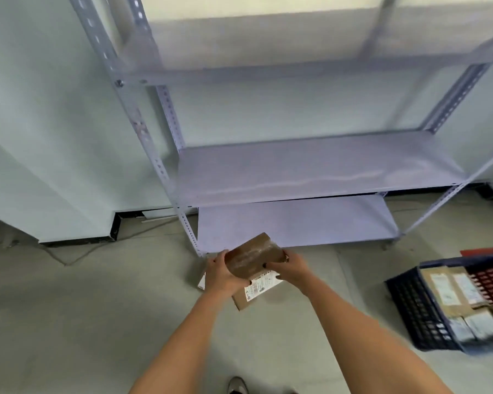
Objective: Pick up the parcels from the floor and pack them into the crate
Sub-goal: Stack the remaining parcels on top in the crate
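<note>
Both hands hold one small brown parcel point(255, 257) in the air above the floor: the left hand point(221, 273) wraps its near-left end with the fingers closed under it, and the right hand point(286, 265) clamps the right end, thumb on top. Tape runs across the parcel's upper face and it sits slightly tilted. Directly beneath the hands lies a second parcel point(258, 290), a flat cardboard box with a white printed label facing up, resting on the floor point(97, 322) just in front of the shelf's near-left leg.

Judging by this, the pick-up of one parcel is done and the carry to the crate comes next. The dark blue crate point(416, 311) stands well apart to the right, on the floor, already holding several labelled boxes packed close together, with a red lattice part showing at its far side. The next move calls for a swing to the right and a search for a gap, probably near the crate's top layer; the labelled parcel then remains to be collected.

Grey concrete makes up the floor. A pale metal shelf unit point(310, 172) with perforated uprights stands against a light wall, its visible shelves bare. A cable trails along the skirting at left, and a shoe tip shows at the bottom edge.
</note>
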